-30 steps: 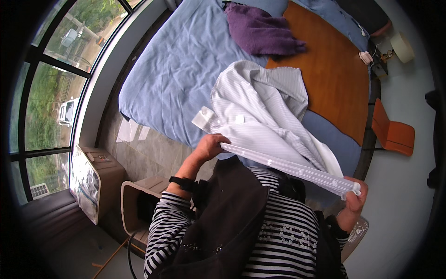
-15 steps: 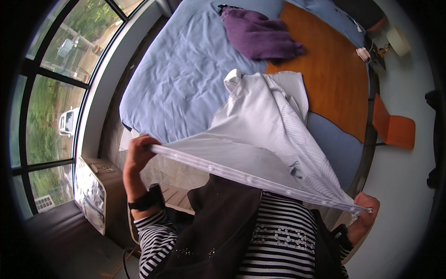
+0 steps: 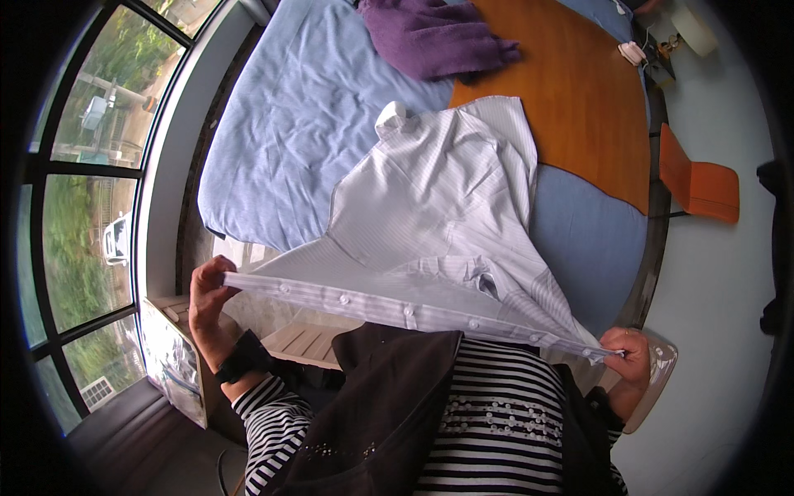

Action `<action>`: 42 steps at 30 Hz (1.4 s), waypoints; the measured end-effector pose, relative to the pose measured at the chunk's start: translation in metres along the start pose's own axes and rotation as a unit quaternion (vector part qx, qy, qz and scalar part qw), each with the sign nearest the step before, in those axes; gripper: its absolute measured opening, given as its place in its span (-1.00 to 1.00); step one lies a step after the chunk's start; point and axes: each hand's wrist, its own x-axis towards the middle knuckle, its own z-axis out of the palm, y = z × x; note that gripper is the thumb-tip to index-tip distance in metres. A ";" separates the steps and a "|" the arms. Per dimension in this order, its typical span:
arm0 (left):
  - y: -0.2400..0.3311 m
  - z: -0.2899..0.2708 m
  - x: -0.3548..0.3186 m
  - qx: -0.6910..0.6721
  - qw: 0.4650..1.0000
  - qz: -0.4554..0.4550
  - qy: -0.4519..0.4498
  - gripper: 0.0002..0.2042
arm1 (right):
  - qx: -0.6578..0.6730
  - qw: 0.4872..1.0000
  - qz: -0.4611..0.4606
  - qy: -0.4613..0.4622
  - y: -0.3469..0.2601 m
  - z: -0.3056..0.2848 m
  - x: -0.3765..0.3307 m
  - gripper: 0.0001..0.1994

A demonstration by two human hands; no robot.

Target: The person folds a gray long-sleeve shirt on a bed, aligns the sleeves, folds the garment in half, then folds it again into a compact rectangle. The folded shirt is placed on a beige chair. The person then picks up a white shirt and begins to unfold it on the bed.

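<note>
A white, finely striped button-up shirt (image 3: 430, 198) stretches from the bed toward me. Its collar end rests on the bed, and its buttoned front edge is pulled taut across in front of my body. My left hand (image 3: 212, 296) pinches one end of that button strip. At the other end, on the right, my right hand (image 3: 628, 354) is closed on the strip's corner. Several round buttons show along the edge between my hands. An opening in the cloth, with folds around it, shows toward the right side of the shirt.
The bed has a light blue sheet (image 3: 273, 140) and an orange-brown mat (image 3: 571, 107). A purple cloth (image 3: 430, 37) lies at its far side. An orange chair (image 3: 699, 182) stands to the right; a box-like cabinet (image 3: 174, 351) is at the left by the window (image 3: 78, 248).
Both hands have spread slightly farther apart, the left one moving left and down. The shirt's edge is now flatter and tauter, and the view has shifted a little.
</note>
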 end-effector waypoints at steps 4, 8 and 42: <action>-0.028 0.016 0.035 -0.004 0.997 -0.071 -0.041 -0.78 | 0.033 0.997 0.069 0.011 0.026 0.001 -0.012 -0.83; -0.067 0.047 0.091 -0.026 0.990 -0.131 -0.053 -0.74 | 0.026 0.994 0.098 0.032 0.057 0.004 -0.025 -0.83; -0.312 0.275 0.419 0.346 0.921 -0.147 0.100 -0.43 | 0.060 0.902 0.363 0.227 0.230 0.133 0.077 -0.83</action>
